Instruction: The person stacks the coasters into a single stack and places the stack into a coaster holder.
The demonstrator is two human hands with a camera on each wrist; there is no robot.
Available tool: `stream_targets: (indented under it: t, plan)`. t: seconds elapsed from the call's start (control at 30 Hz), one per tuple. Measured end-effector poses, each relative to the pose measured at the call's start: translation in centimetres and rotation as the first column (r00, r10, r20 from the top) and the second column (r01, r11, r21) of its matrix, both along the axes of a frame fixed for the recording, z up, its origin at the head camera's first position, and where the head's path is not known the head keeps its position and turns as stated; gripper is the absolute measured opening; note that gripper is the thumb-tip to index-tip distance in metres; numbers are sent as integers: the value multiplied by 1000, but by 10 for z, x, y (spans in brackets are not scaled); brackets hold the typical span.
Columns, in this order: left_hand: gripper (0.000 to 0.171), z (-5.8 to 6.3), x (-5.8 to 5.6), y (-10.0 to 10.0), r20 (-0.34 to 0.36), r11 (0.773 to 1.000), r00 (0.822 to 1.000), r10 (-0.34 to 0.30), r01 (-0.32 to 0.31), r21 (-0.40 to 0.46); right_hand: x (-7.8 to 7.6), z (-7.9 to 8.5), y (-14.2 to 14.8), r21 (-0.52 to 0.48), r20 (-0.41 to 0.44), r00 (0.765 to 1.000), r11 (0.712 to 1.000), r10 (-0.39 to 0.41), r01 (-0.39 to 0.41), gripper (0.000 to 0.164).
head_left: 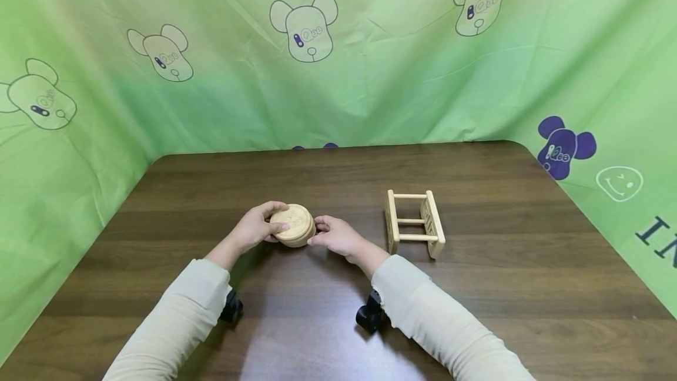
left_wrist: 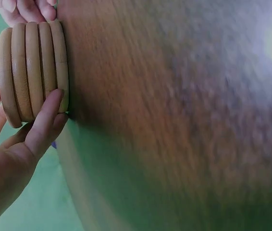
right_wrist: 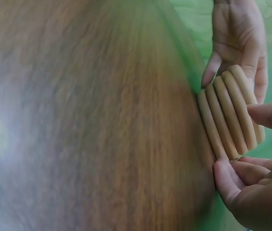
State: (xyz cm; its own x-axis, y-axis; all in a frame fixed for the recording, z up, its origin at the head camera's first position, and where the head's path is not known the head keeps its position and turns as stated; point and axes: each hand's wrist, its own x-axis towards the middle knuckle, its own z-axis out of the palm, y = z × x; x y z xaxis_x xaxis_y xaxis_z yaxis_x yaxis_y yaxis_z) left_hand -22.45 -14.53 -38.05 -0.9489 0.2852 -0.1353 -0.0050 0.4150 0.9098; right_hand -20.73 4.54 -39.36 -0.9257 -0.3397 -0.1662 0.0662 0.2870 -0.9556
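A stack of round, pale wooden coasters (head_left: 292, 223) stands at the middle-left of the table, the top one faintly patterned. From the left, my left hand (head_left: 257, 227) grips the stack, its thumb lying over the top coaster. My right hand (head_left: 338, 236) holds the opposite side, with thumb and fingertips at the rims. In the left wrist view the coasters (left_wrist: 33, 72) show edge-on, pressed together, with the left fingers (left_wrist: 44, 120) along their rims. The right wrist view shows the stack (right_wrist: 229, 113) slightly fanned, with the right thumb (right_wrist: 228, 180) at its lower edge.
A small wooden rack (head_left: 415, 222) with slatted sides and crossbars stands to the right of the hands. Black wrist-worn devices (head_left: 370, 313) hang under both forearms. A green printed cloth (head_left: 370, 93) hangs behind and beside the brown wooden table (head_left: 296, 322).
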Motion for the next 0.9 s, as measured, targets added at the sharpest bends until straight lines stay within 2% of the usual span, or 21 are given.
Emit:
stream_targets:
  t: [0.17, 0.27, 0.47, 0.67, 0.9]
  plan:
    - [43, -3, 0, 0, 31, 994, 999, 22, -25, 102, 4, 0, -2, -109, 68, 997, 993, -35, 42, 59]
    - [44, -5, 0, 0, 70, 983, 997, 40, -52, 174, 7, 2, -4, -179, 84, 993, 980, -77, 91, 61]
    - [45, -8, 0, 1, 110, 954, 991, 76, -105, 281, 7, 0, -8, -339, 119, 980, 921, -162, 193, 60]
    - [46, -8, 1, 2, 153, 935, 986, 73, -121, 333, 5, -10, -7, -379, 100, 965, 888, -241, 261, 56]
    - [48, -9, 2, 4, 182, 922, 982, 40, -106, 372, 3, -14, -9, -444, 139, 974, 867, -182, 225, 65]
